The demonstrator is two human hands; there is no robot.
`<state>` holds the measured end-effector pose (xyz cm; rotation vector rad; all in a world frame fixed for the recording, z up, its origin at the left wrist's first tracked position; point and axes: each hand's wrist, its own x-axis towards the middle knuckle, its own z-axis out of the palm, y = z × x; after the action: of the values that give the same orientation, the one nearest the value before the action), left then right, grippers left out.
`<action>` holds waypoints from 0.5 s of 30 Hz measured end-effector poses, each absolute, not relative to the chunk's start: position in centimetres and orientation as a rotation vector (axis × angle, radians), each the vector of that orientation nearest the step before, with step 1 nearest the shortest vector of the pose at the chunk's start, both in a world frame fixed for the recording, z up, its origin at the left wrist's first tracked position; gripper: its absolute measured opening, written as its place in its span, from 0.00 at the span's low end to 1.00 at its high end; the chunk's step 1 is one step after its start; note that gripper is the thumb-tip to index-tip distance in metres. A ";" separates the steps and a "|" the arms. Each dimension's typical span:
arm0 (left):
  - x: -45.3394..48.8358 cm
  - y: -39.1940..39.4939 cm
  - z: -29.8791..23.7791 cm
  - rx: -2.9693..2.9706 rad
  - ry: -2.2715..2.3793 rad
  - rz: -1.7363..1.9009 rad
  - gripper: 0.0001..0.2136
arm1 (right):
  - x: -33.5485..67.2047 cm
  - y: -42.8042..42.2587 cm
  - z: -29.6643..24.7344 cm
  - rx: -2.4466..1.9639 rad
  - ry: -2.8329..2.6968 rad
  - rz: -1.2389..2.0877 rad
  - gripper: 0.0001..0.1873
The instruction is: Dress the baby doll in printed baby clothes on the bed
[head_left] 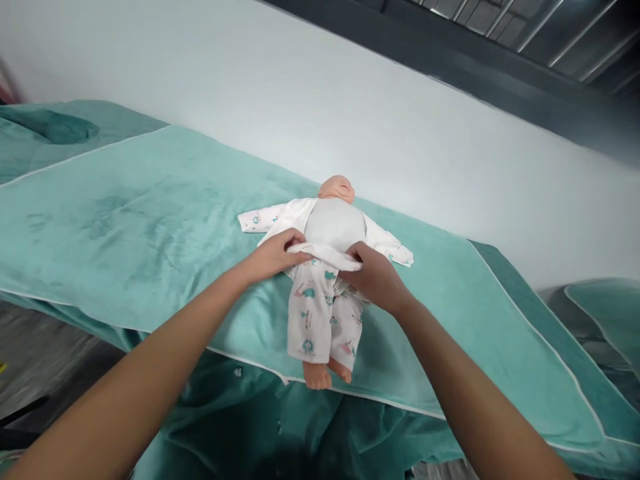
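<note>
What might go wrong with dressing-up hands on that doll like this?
Pulling hard on the trousers, pinched at the waistband by the left hand and right hand, might drag the doll forward; its feet already lie at the front hem of the green cloth.

The open shirt lies spread beside the waist, so its edge could get caught in the waistband.
</note>
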<state>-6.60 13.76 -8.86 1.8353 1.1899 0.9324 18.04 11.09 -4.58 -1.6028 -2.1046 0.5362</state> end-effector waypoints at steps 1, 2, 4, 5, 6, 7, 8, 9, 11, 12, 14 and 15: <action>-7.1 13.5 -8.7 1.754 1.148 0.886 0.17 | 18.8 11.3 -5.0 -1.548 -2.072 0.669 0.13; -7.6 13.4 -8.5 1.689 1.123 0.847 0.18 | 19.6 11.4 -5.4 -1.476 -2.040 0.835 0.14; -8.1 13.3 -7.8 1.646 1.081 0.784 0.19 | 21.4 11.5 -6.0 -1.343 -1.955 1.138 0.16; -8.2 13.3 -7.4 1.666 1.060 0.755 0.19 | 22.3 11.6 -6.3 -1.309 -1.905 1.239 0.17; -8.1 13.4 -7.0 1.707 1.036 0.709 0.18 | 23.1 11.6 -6.5 -1.298 -1.857 1.296 0.17; -8.0 13.5 -6.6 1.758 1.010 0.655 0.17 | 23.8 11.6 -6.8 -1.304 -1.818 1.317 0.17; -7.7 13.5 -6.3 1.803 0.991 0.616 0.16 | 24.3 11.7 -7.1 -1.315 -1.787 1.319 0.17; -7.4 13.6 -6.1 1.833 0.992 0.603 0.14 | 24.7 11.7 -7.5 -1.323 -1.760 1.322 0.16; -6.8 14.0 -6.1 1.853 1.037 0.660 0.12 | 25.3 11.9 -8.1 -1.333 -1.711 1.382 0.16; -6.5 14.2 -6.4 1.847 1.077 0.738 0.11 | 25.5 12.0 -8.3 -1.336 -1.686 1.431 0.16; -5.6 14.9 -7.2 1.809 1.185 0.938 0.10 | 25.9 12.4 -8.5 -1.322 -1.668 1.513 0.17; -5.2 15.3 -7.6 1.792 1.234 1.031 0.10 | 26.0 12.7 -8.5 -1.309 -1.690 1.528 0.16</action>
<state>-5.17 15.29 -7.65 1.7916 1.2342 1.0312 26.01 12.68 -8.46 -1.3090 -1.6895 1.5276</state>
